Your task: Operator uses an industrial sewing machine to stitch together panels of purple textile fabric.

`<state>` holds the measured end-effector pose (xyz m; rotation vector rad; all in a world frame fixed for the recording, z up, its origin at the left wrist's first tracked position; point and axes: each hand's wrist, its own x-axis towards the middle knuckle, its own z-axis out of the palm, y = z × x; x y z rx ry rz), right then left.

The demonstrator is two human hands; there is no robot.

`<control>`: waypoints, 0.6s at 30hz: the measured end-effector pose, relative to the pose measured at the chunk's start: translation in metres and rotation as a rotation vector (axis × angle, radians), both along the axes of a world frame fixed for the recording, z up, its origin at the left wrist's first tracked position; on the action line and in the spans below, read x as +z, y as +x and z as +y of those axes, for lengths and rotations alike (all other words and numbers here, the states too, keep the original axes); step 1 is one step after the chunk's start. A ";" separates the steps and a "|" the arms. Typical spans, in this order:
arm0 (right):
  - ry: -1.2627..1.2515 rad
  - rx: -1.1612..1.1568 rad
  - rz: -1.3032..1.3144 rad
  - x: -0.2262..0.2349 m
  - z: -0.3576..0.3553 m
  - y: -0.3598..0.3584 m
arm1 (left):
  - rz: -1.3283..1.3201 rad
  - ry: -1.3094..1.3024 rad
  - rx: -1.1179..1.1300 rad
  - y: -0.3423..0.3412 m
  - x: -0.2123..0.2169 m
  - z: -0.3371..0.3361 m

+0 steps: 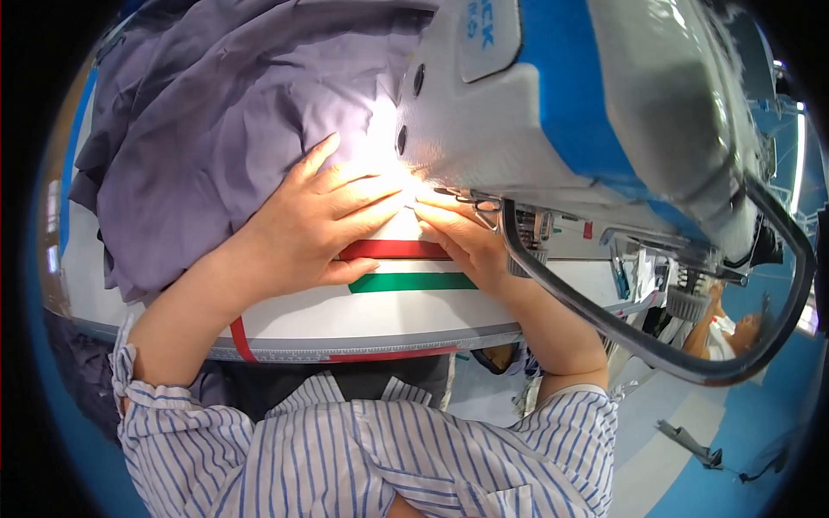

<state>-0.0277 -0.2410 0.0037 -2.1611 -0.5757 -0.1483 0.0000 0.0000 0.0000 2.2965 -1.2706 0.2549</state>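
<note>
Centrally, the left hand [321,211] lies flat and spread at the edge of purple cloth [233,129] heaped on the table [423,319] beside the sewing machine [484,129]; glare hides whether the right hand [471,243], just opposite, grips anything.

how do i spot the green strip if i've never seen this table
Find the big white-and-blue sewing machine, then the white tabletop toward the striped shirt. There, the green strip starts near the thumb of the left hand and runs sideways toward the right forearm. Its colour sets it apart from the red strip alongside, farther from the person.
</note>
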 end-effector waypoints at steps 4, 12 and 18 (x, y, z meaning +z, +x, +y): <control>-0.318 0.108 -0.296 0.013 0.020 0.023 | -0.038 0.005 -0.014 0.025 0.017 0.024; -0.187 -0.100 -0.135 0.010 0.006 0.036 | -0.085 0.003 -0.026 0.044 0.029 0.029; -0.115 -0.289 -0.024 0.011 -0.016 0.042 | -0.086 -0.041 -0.022 0.051 0.027 0.024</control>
